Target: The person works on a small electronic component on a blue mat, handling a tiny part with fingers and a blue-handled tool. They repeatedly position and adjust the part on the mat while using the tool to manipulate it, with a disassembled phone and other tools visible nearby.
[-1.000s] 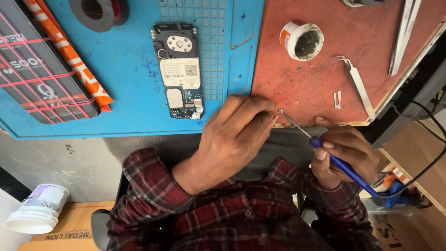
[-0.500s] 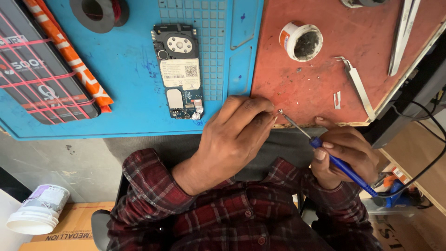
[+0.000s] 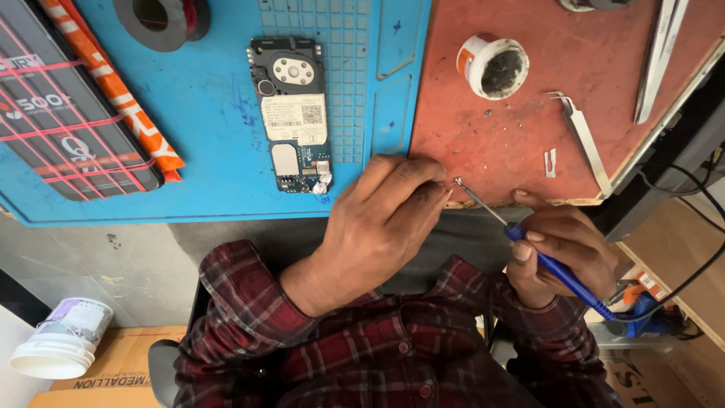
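Left hand (image 3: pixel 381 227) at frame centre, fingers pinched together at the soldering iron's (image 3: pixel 529 245) tip, whatever it pinches too small to tell; right hand (image 3: pixel 563 253) at lower right gripping that blue-handled iron; phone circuit board (image 3: pixel 293 113) up-left on blue mat (image 3: pixel 204 113), small tub (image 3: pixel 492 66) on red tabletop (image 3: pixel 513 136).

The person wears a flannel shirt (image 3: pixel 362 355) in dark red and black plaid, buttoned down the front with small dark buttons. Its long sleeves reach both wrists, leaving the left hand (image 3: pixel 381 223) and right hand (image 3: pixel 563 253) bare.
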